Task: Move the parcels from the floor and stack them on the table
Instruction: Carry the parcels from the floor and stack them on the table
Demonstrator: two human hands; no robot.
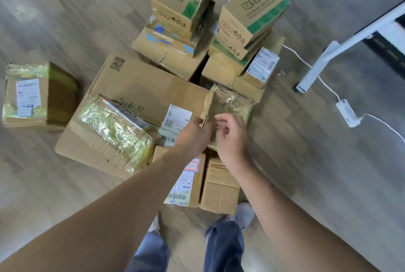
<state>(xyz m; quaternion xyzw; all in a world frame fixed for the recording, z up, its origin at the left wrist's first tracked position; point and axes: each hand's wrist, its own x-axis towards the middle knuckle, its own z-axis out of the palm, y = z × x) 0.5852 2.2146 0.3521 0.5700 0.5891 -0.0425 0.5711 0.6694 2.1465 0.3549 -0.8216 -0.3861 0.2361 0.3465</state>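
Single head-worn wide-angle view, aimed steeply down and forward from above onto the floor [54,19] and the piled parcels [153,87], at close range.

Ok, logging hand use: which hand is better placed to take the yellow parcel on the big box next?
Left. The yellow parcel lies left of the left hand; the right hand would probably need to cross it.

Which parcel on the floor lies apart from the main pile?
The tape-wrapped box with a white label at far left. It sits off to one side, on the floor by itself; the rest are stacked or packed together.
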